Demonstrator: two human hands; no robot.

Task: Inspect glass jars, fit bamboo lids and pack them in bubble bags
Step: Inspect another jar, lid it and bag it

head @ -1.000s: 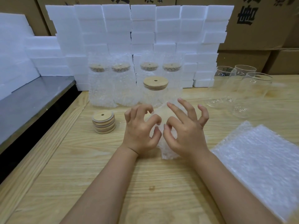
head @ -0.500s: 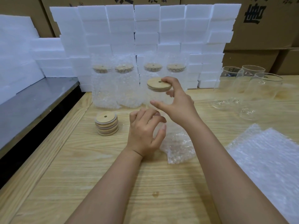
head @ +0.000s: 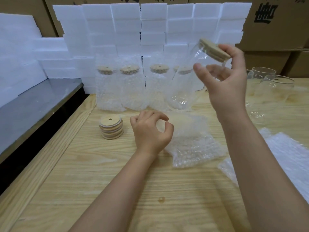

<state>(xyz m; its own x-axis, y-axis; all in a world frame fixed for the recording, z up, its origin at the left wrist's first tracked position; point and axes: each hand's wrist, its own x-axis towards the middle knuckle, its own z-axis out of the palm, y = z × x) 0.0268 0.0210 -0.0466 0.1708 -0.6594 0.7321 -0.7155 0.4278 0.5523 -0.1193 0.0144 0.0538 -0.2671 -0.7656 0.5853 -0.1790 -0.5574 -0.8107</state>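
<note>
Centre of the frame, the bubble bag [head: 192,141] lies flat on the table [head: 100,181]. It looks soft, light and floppy, so its mouth is best held open by one edge. Up and to the right, the glass jar [head: 187,87] hangs tilted in the air, its bamboo lid [head: 214,51] pointing to the upper right. Glass this smooth is likely slippery and breakable, so the safest grip is around the neck, just under the lid.

The left hand [head: 150,131], fingers curled, pinches the bag's left edge. The right hand [head: 225,77] is wrapped around the jar's lidded top, thumb across the glass.
</note>
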